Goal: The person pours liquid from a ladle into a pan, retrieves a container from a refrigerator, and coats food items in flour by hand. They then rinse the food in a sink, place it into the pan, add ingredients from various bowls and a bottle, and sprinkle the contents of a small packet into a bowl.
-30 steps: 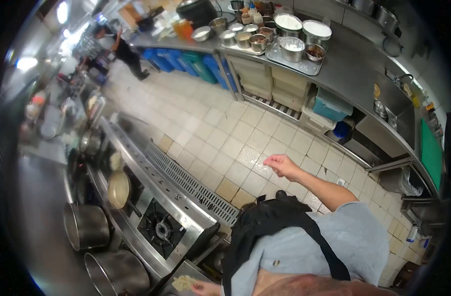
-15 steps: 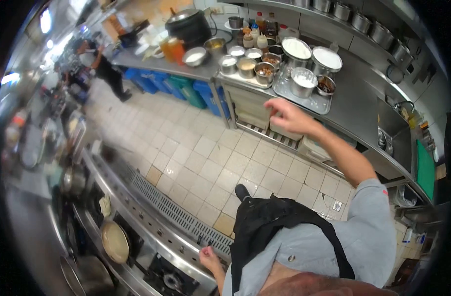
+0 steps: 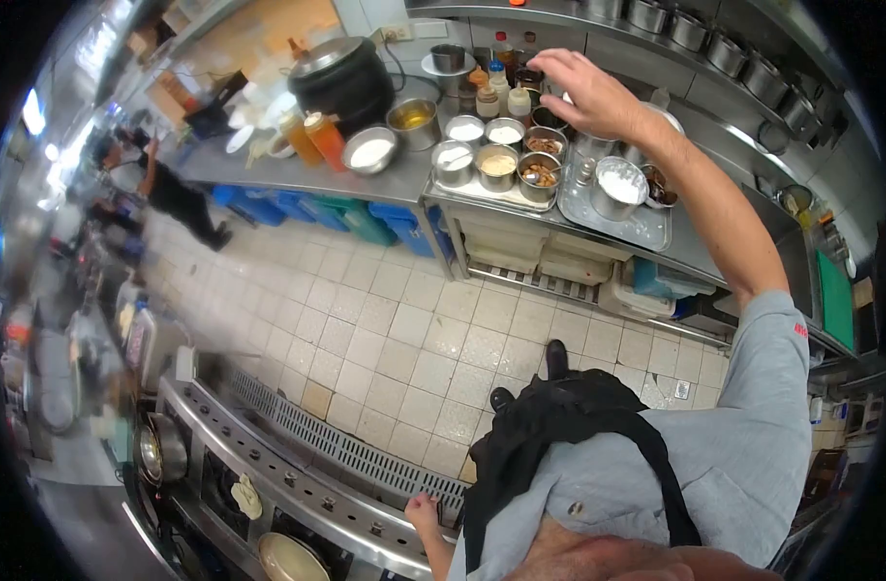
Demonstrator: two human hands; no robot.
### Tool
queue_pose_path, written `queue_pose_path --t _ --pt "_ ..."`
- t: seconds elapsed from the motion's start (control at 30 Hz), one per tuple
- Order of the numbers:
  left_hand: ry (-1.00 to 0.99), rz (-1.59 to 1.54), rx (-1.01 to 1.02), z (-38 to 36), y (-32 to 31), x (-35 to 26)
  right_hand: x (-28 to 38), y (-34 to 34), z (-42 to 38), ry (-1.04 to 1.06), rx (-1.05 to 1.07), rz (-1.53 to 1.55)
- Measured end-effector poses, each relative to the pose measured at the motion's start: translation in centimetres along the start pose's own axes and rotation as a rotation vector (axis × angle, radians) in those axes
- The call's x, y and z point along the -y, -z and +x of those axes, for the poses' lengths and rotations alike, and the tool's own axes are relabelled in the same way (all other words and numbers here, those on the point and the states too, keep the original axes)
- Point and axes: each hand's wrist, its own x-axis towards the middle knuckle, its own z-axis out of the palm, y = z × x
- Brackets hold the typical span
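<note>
Containers: round, smooth metal pots (image 3: 498, 166) stand close together on a light, flat tray at the counter's (image 3: 424, 184) front edge; they hold white, pale yellow and brown contents.
Silver tray: shiny rectangular metal (image 3: 612, 229), right of the pots, also by the front edge; it carries a metal tub of white powder (image 3: 619, 187).
Right hand: above the counter (image 3: 590, 95), arm stretched forward from a grey sleeve, wrist slightly bent; fingers spread and part-curled, thumb apart, nothing visible in them.
Left hand: low beside the stove's steel front edge (image 3: 422, 509), elbow bent; fingers curled, whether around anything cannot be told.
In the way: the right hand and forearm hide parts of the containers behind the silver tray.
Behind: plastic squeeze bottles (image 3: 499, 87), toward the back edge.
Left along the counter: a rounded black cooker (image 3: 341, 92), orange-filled bottles (image 3: 324, 142) and a metal bowl of white contents (image 3: 370, 151).
</note>
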Motion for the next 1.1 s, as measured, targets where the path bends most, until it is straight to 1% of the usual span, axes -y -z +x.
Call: queue_pose_path --t 0.03,0.1,0.13,0.17,0.23,0.27,0.3,0.33,0.37,0.4,0.43,0.5,0.53,0.63,0.67,0.7,0.73,0.77,0.83,0.87,0.9,0.97,1.0,1.07,1.1 --pt "0.0 0.004 -0.001 1.3 -0.2 0.1 -1.5 -0.8 1.0 -0.004 0.001 0.002" --pt "-0.225 0.085 -0.113 4.1 -0.5 0.7 -5.5 -2.9 2.9 0.025 -0.057 -0.071" --pt "-0.171 0.109 -0.113 4.9 -0.6 0.3 -6.6 -3.4 3.8 -0.017 -0.064 -0.061" --pt "-0.167 0.114 -0.12 5.3 -0.5 0.1 -8.7 -4.4 4.7 -0.038 -0.07 -0.084" --pt "-0.113 0.065 -0.085 4.3 -1.2 -2.7 -13.2 -6.8 6.5 -0.076 -0.122 -0.085" --pt "-0.112 0.058 -0.097 4.6 -1.6 -2.7 -15.5 -7.6 7.5 -0.063 -0.122 -0.081" --pt "-0.119 0.039 -0.153 4.9 -1.8 -2.0 -17.5 -8.7 8.6 -0.052 -0.131 -0.071" --pt "-0.125 0.015 -0.212 4.8 -2.3 -1.3 -19.5 -10.1 9.8 -0.081 -0.197 -0.085" --pt "-0.121 0.0 -0.231 4.9 -2.8 0.8 -21.4 -11.4 11.2 -0.11 -0.263 -0.094" --pt "-0.12 -0.118 -0.189 4.8 -2.7 3.3 -23.3 -12.3 12.7 -0.101 -0.282 -0.054" --pt "-0.127 -0.239 -0.138 5.2 -3.9 3.7 -24.3 -12.1 14.3 -0.091 -0.293 -0.045" --pt "-0.049 -0.189 -0.152 3.3 -6.0 4.3 -24.8 -11.2 15.8 -0.205 -0.098 0.024" --pt "-0.005 -0.151 -0.158 2.6 -7.6 4.3 -25.5 -11.5 17.1 -0.229 -0.062 0.0" --pt "0.074 -0.094 -0.158 1.0 -12.1 2.9 -27.4 -12.6 19.5 -0.249 -0.043 -0.052" --pt "0.079 -0.081 -0.157 1.0 -13.1 2.4 -29.5 -14.6 19.9 -0.249 -0.033 -0.047" --pt "0.074 -0.069 -0.153 1.2 -13.7 1.5 -32.3 -17.6 20.1 -0.171 -0.075 -0.068" --pt "0.062 -0.063 -0.153 1.7 -14.3 0.6 -33.3 -18.6 20.5 -0.092 -0.123 -0.092" --pt "0.042 -0.058 -0.148 2.6 -14.5 -0.4 -34.3 -19.1 20.3 -0.097 -0.124 -0.098" --pt "-0.009 -0.056 -0.142 4.8 -14.4 -2.5 -32.7 -17.7 18.9 -0.05 -0.004 0.016" --pt "-0.034 -0.053 -0.137 5.8 -14.3 -3.4 -31.9 -16.9 18.3 -0.069 -0.012 0.135" --pt "-0.065 -0.053 -0.134 7.2 -14.3 -4.3 -31.8 -16.9 18.2 -0.07 -0.009 0.129" --pt "-0.135 -0.053 -0.126 10.3 -13.7 -6.5 -32.4 -16.9 17.5 -0.005 -0.127 0.002" --pt "-0.175 -0.049 -0.119 12.1 -13.1 -7.8 -32.8 -17.3 17.3 -0.007 -0.171 -0.015" --pt "-0.213 -0.046 -0.127 15.8 -12.0 -11.1 -33.1 -17.8 17.4 -0.088 -0.173 -0.008" --pt "-0.242 -0.012 -0.084 17.4 -12.0 -13.0 -33.5 -18.1 17.5 -0.095 -0.187 0.005"
